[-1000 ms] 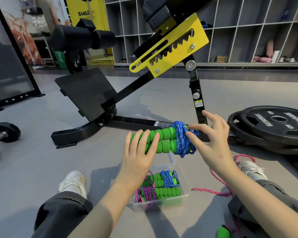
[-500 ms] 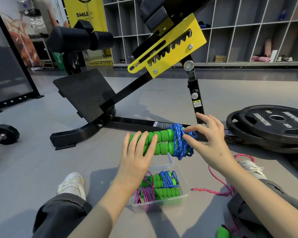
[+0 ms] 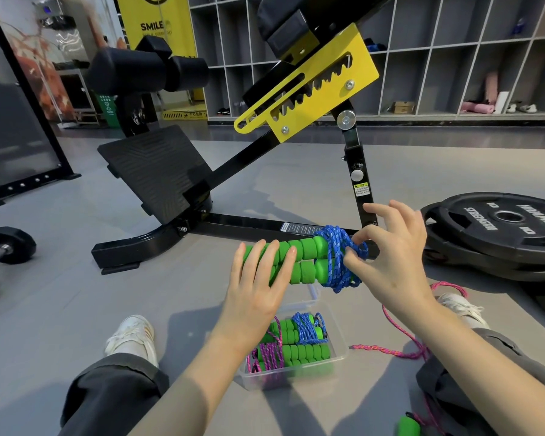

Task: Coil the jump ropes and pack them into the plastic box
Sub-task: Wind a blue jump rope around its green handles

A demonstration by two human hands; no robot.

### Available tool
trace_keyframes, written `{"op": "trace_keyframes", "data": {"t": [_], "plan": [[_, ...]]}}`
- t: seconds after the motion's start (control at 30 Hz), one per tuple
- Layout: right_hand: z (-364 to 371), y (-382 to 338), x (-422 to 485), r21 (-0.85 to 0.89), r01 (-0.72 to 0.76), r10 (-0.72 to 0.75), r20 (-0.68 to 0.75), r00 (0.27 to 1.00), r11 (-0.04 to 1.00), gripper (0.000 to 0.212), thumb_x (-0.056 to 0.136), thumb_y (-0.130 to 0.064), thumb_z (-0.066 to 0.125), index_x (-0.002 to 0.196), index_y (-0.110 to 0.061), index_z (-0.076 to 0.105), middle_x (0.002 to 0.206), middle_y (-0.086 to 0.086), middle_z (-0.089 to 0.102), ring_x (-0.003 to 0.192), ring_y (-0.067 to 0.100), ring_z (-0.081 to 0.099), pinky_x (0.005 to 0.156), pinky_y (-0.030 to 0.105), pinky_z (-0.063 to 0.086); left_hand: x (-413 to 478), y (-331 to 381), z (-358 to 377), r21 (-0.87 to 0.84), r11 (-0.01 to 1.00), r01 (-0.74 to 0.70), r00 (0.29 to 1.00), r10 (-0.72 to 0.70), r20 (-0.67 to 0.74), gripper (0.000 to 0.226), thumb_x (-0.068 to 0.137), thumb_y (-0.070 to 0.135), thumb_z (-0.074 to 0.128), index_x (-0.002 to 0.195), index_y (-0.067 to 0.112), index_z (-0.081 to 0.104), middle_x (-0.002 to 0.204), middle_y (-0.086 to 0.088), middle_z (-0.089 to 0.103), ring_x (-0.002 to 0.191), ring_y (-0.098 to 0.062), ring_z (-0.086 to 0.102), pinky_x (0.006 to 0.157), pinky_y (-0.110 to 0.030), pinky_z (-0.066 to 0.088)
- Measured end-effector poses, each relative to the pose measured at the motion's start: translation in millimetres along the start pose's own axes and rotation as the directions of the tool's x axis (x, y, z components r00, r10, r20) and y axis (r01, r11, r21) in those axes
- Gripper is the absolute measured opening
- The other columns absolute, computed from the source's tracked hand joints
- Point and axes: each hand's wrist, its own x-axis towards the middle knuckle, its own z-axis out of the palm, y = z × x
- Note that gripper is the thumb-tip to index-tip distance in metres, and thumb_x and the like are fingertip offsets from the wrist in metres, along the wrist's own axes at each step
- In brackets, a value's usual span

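Two green handles (image 3: 299, 259), above plastic box (image 3: 340, 355), sit in L hand (image 3: 255, 297) w/ fingers (image 3: 274, 262) over them; R hand (image 3: 400, 265) pinches blue rope (image 3: 334, 262) loop at coil. Tuck end under a wrap, keep tension, else prob. unravels.

A black-and-yellow bench (image 3: 202, 171) stands between a dumbbell (image 3: 4, 250) and stacked weight plates (image 3: 501, 228).

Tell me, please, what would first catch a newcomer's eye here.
Two green handles wrapped in blue cord sit mid-frame, the left hand gripping them and the right hand pinching the cord. Below lies the plastic box holding two coiled ropes; behind rises a bench's yellow bracket.
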Motion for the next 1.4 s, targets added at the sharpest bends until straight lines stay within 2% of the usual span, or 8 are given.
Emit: {"op": "trace_keyframes", "data": {"t": [0.17, 0.3, 0.47, 0.57, 0.67, 0.77, 1.1, 1.4], "plan": [[-0.9, 2.0, -0.2, 0.008, 0.022, -0.021, -0.086, 0.996, 1.0, 0.009, 0.064, -0.004, 0.069, 0.067, -0.006, 0.06, 0.105, 0.013, 0.058, 0.112, 0.025, 0.033, 0.097, 0.051, 0.03, 1.8, 2.3, -1.7, -0.006, 1.0, 0.017, 1.0, -0.016, 0.019, 0.055, 0.089, -0.017, 0.021, 0.135, 0.004, 0.043, 0.128, -0.021, 0.041, 0.119, -0.038, 0.043, 0.11, -0.054, 0.027], [2.6, 2.4, 0.3, -0.033, 0.106, -0.108, -0.087, 0.99, 0.994, 0.006, 0.07, -0.01, 0.064, 0.069, -0.005, 0.062, 0.102, 0.013, 0.059, 0.109, 0.029, 0.039, 0.101, 0.053, 0.029, 2.3, -0.4, -1.2, -0.017, 0.998, 0.055, 0.998, -0.055, 0.025, 0.054, 0.092, -0.014, 0.015, 0.135, 0.004, 0.043, 0.127, -0.021, 0.041, 0.119, -0.038, 0.043, 0.109, -0.055, 0.028], [4.2, 4.8, -3.9, -0.034, 0.232, -0.234, -0.082, 0.969, 0.972, 0.022, 0.088, -0.02, 0.054, 0.082, -0.007, 0.071, 0.105, 0.013, 0.061, 0.111, 0.032, 0.044, 0.111, 0.05, 0.017, 4.1, -4.5, -3.0, -0.026, 0.994, 0.104, 0.994, -0.103, 0.027, 0.054, 0.092, -0.012, 0.015, 0.136, 0.004, 0.042, 0.127, -0.022, 0.04, 0.12, -0.039, 0.041, 0.112, -0.054, 0.023], [2.8, 2.0, -6.0, 0.102, 0.11, -0.105, -0.049, 0.993, 0.989, 0.024, 0.088, -0.026, 0.054, 0.086, -0.013, 0.075, 0.114, 0.011, 0.058, 0.117, 0.028, 0.038, 0.106, 0.048, 0.024, 4.3, -4.5, -4.3, -0.026, 0.994, 0.105, 0.994, -0.104, 0.024, 0.054, 0.093, -0.011, 0.012, 0.135, 0.004, 0.042, 0.127, -0.022, 0.04, 0.119, -0.039, 0.042, 0.112, -0.054, 0.024], [0.3, -3.6, -4.0, 0.266, -0.116, 0.112, 0.03, 0.993, 0.957, 0.009, 0.085, -0.025, 0.065, 0.087, -0.026, 0.073, 0.123, 0.003, 0.051, 0.121, 0.02, 0.03, 0.098, 0.028, 0.024, 3.6, -5.1, -5.2, -0.018, 0.995, 0.099, 0.995, -0.099, 0.016, 0.053, 0.094, -0.012, 0.013, 0.135, 0.004, 0.043, 0.126, -0.022, 0.041, 0.119, -0.038, 0.043, 0.112, -0.053, 0.023], [-1.3, -3.0, -1.7, 0.312, -0.227, 0.209, 0.089, 0.974, 0.923, 0.017, 0.083, -0.021, 0.069, 0.092, -0.035, 0.067, 0.124, -0.001, 0.046, 0.124, 0.015, 0.026, 0.094, 0.02, 0.02, 4.4, -5.7, -6.0, -0.012, 0.995, 0.103, 0.994, -0.103, 0.023, 0.056, 0.093, -0.012, 0.009, 0.135, 0.004, 0.043, 0.126, -0.022, 0.041, 0.119, -0.038, 0.042, 0.113, -0.052, 0.02], [10.5, 0.6, -6.6, 0.17, -0.101, 0.101, 0.008, 0.995, 0.98, 0.026, 0.082, -0.03, 0.057, 0.097, -0.016, 0.073, 0.125, 0.009, 0.054, 0.123, 0.018, 0.027, 0.101, 0.037, 0.022, 3.1, -6.5, -4.2, -0.01, 0.996, 0.091, 0.996, -0.091, 0.023, 0.054, 0.093, -0.013, 0.012, 0.135, 0.004, 0.042, 0.125, -0.022, 0.041, 0.119, -0.038, 0.042, 0.11, -0.054, 0.026], [9.9, 4.3, -4.0, 0.198, -0.104, 0.115, -0.042, 0.993, 0.975, 0.01, 0.08, -0.023, 0.071, 0.078, -0.015, 0.066, 0.099, 0.002, 0.055, 0.11, 0.029, 0.041, 0.085, 0.02, 0.02, 1.1, -5.9, -1.4, 0.005, 0.996, 0.087, 0.996, -0.087, 0.027, 0.054, 0.092, -0.014, 0.014, 0.135, 0.004, 0.042, 0.126, -0.022, 0.041, 0.119, -0.038, 0.042, 0.111, -0.054, 0.024]]}}
